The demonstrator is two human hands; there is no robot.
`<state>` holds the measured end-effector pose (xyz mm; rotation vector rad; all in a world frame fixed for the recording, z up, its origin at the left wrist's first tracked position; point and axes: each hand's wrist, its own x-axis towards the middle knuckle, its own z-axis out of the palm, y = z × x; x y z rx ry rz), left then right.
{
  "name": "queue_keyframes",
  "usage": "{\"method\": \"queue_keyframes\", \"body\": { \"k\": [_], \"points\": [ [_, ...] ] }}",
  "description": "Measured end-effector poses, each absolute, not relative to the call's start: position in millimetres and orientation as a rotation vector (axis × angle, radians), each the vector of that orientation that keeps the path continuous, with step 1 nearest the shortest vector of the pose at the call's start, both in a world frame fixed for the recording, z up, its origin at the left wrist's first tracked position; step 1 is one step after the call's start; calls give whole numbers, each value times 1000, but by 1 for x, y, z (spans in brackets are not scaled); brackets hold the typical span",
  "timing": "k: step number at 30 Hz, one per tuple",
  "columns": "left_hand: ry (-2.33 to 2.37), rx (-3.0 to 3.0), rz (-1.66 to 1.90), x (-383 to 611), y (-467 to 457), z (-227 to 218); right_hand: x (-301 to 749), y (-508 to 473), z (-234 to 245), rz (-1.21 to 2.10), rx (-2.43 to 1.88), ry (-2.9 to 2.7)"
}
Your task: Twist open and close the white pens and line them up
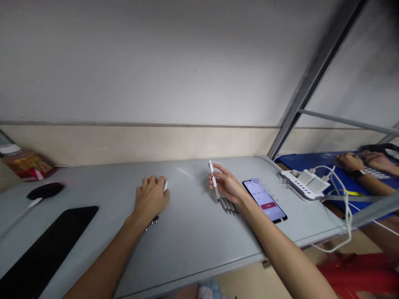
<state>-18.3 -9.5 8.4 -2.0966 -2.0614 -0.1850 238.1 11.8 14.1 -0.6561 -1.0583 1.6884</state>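
Note:
My right hand (229, 185) is closed on a white and silver pen (213, 178), gripped nearly upright between thumb and fingers. Beneath that hand, several more pens (230, 207) lie side by side on the table, partly covered by it. To the left, my left hand (152, 194) is down at the tabletop with curled fingers. From between its thumb and index finger pokes the white end of a pen (166, 185); the rest of that pen is hidden. Dark, shiny pen tips (151, 223) show below the left palm.
Right of my right arm lies a lit phone (264, 201) showing a timer. Beyond it are a power strip (302, 187) with plugged-in chargers and a metal post (311, 83). Another person's hands (350, 162) rest farther right. Leftward are a jar (26, 164), a mouse (45, 191) and a black slab (50, 253).

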Motion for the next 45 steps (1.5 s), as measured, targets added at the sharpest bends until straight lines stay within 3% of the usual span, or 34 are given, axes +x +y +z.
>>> {"method": "queue_keyframes", "body": {
  "k": [7,14,18,45],
  "points": [
    [-1997,-2116,-202,-13,-12,5,234,10,9,1195,-976,-1520],
    [-1939,-2180,-240,-12,-13,3,232,12,-5,448,-1381,-1869],
    [-1932,-2211,-242,-11,-13,0,234,13,-9,244,-1564,-1994],
    [-2031,-2274,-219,-6,-19,14,249,19,-6,402,-1596,-2114]
  ]
}}
